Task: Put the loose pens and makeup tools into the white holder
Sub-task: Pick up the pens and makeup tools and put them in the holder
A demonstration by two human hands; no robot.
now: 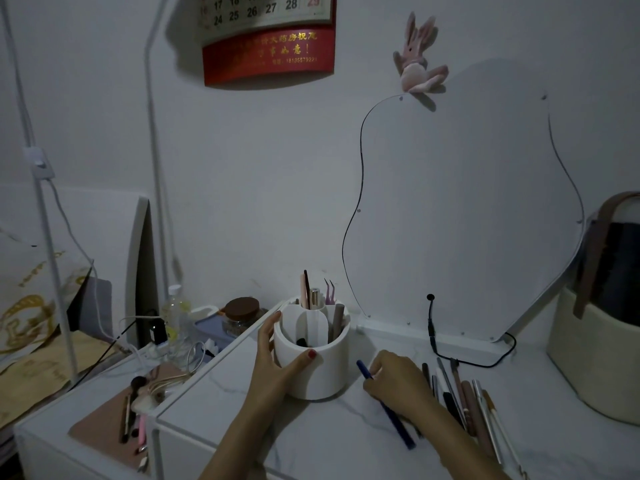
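The white holder [320,374] stands on the marble tabletop, round with several compartments. A few tools stick up from its back sections, among them purple tweezers [329,293]. My left hand [277,355] grips the holder's left side, thumb on its front rim. To its right, my right hand [394,381] pinches a blue pen [398,424] that slants low over the table, tip toward the holder. Several loose pens and makeup pencils [464,400] lie side by side just right of that hand.
A cream basket [595,362] stands at the far right. A curvy mirror [467,209] leans on the wall, with a black cable [433,327] below it. A lower tray [114,420] at the left holds brushes and an eyelash curler. A jar [240,315] and a bottle [175,313] stand behind.
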